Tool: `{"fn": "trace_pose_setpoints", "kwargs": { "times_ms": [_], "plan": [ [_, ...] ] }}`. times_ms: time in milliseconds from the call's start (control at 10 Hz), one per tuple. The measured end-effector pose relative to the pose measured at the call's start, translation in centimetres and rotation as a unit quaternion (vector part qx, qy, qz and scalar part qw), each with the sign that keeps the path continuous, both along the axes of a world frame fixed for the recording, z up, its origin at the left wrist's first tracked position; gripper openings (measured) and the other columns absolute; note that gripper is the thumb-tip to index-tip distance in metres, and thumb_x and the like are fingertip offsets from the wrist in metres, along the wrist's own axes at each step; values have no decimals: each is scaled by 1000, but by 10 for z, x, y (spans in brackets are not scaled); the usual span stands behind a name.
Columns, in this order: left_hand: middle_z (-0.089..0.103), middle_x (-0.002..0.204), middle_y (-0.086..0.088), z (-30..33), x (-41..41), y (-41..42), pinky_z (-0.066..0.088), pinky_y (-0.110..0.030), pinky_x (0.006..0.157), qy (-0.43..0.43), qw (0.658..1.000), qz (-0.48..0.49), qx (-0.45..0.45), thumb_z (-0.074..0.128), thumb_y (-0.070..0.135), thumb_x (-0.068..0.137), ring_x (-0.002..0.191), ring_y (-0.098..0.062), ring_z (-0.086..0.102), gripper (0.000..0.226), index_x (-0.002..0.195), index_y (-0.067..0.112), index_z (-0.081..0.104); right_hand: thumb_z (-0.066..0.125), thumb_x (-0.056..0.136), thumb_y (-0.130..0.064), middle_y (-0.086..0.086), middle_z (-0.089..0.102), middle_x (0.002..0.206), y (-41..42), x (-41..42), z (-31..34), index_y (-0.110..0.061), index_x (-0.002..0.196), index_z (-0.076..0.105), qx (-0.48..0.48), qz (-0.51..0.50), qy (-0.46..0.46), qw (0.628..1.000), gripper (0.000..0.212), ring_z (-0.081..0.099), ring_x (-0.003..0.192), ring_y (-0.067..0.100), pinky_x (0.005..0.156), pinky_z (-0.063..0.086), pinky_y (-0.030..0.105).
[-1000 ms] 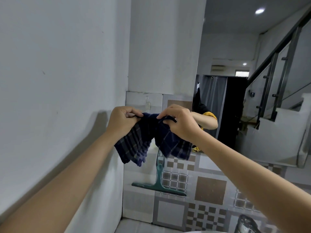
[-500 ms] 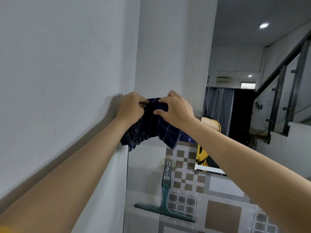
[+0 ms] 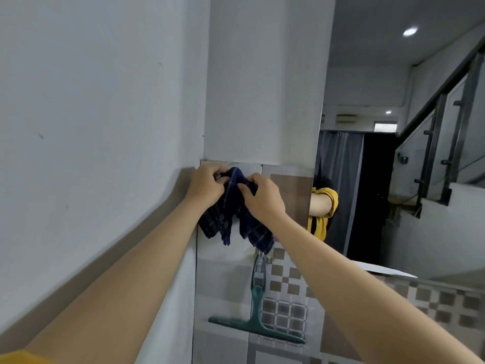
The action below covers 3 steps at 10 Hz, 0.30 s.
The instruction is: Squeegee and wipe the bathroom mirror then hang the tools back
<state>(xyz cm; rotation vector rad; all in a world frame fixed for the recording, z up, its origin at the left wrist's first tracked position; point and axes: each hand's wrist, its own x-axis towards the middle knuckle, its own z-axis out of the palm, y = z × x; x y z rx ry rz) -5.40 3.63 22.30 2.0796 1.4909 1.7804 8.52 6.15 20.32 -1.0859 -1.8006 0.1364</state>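
A dark blue checked cloth hangs bunched against the tiled wall near the top of the tiles. My left hand grips its upper left part and my right hand pinches its upper right part, both close to the wall. Whatever the cloth hangs from is hidden behind my fingers. Below it a green squeegee hangs by its handle from a small wall hook, blade down. The mirror fills the right side and reflects a staircase and a yellow sleeve.
A white painted wall runs along the left and meets the tiled wall at a corner. Patterned brown and grey tiles sit beneath the mirror's lower edge.
Both hands have carried the cloth up to the top of the tiled wall. The view has tilted upward, so the squeegee sits lower in frame.
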Motion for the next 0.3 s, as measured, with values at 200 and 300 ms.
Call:
{"fn": "trace_pose_setpoints", "kwargs": {
  "times_ms": [200, 300],
  "plan": [
    [56, 123, -2, -47, -3, -22, 39, -24, 96, -52, 998, 24, -34, 53, 19, 91, 103, -4, 49, 35, 125, 26, 56, 60, 80, -53, 7, 48, 133, -30, 8, -20, -44, 118, 54, -183, 59, 185, 964, 39, 47, 120, 30, 99, 47, 49],
    [48, 123, -1, -109, 5, -76, 32, -21, 94, -154, 985, 77, 25, 56, 15, 91, 95, 12, 35, 31, 119, 28, 59, 62, 86, -40, -2, 51, 126, -69, 37, -21, -39, 120, 56, -192, 69, 321, 925, 34, 47, 117, 22, 97, 44, 43]
  ]
}}
